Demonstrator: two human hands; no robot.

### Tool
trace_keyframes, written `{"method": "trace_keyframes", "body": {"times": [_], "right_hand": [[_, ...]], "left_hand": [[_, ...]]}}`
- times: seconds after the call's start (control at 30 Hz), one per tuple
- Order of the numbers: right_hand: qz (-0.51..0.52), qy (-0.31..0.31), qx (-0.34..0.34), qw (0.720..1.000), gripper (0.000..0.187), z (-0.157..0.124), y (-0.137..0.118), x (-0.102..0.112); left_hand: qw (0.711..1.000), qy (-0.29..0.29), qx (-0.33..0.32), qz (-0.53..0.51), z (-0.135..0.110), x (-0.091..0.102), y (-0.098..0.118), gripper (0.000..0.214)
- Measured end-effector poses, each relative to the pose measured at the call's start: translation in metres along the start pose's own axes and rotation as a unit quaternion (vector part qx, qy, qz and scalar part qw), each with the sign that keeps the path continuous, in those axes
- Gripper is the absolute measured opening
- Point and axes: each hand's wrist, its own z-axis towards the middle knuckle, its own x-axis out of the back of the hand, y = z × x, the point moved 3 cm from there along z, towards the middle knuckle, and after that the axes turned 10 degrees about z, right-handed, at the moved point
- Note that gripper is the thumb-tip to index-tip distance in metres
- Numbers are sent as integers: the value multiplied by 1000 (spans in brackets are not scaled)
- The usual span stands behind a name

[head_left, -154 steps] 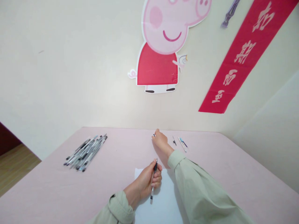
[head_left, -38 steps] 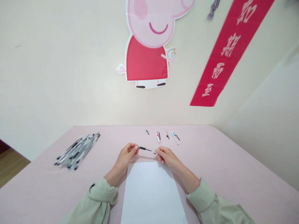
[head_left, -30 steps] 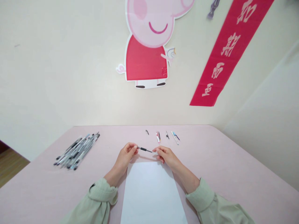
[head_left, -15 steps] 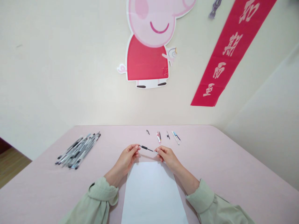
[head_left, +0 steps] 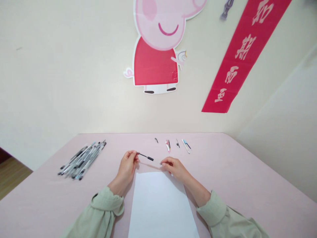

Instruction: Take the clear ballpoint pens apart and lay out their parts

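Note:
My left hand (head_left: 126, 166) pinches one end of a thin pen piece with a black grip (head_left: 146, 156), held just above the pink table (head_left: 235, 178). A short gap separates that piece from my right hand (head_left: 173, 166), whose fingers are pinched on a small pale part I cannot make out. Both hands hover just beyond the far edge of a white sheet of paper (head_left: 162, 208).
A pile of several pens (head_left: 83, 160) lies at the left of the table. Small pen parts (head_left: 173, 144) lie in a row near the far edge. A cartoon pig cutout (head_left: 158, 49) and a red banner (head_left: 241, 53) hang on the wall.
The pen spanned both hands a moment ago. Now my left hand has drawn the black-grip piece leftward, and a gap has opened between it and my right hand.

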Motion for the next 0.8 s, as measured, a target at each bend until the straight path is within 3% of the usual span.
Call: {"method": "trace_keyframes", "body": {"times": [0.13, 0.33, 0.5, 0.6, 0.7, 0.8], "right_hand": [[-67, 38, 20, 997, 16, 2, 0, 6], [-107, 86, 26, 990, 15, 3, 2, 15], [-161, 150, 42, 975, 14, 4, -4, 30], [-250, 183, 36, 950, 15, 9, -14, 36], [-333, 183, 19, 925, 15, 20, -25, 29], [-358, 173, 10, 918, 13, 37, -30, 13]], "left_hand": [[996, 86, -33, 0, 10, 14, 6, 19], [990, 135, -48, 14, 17, 24, 7, 14], [988, 140, -54, 29, 22, 27, 2, 15], [989, 127, -64, 43, 23, 26, -1, 16], [989, 118, -73, 57, 24, 26, -3, 17], [988, 114, -76, 69, 23, 26, -4, 17]]}}
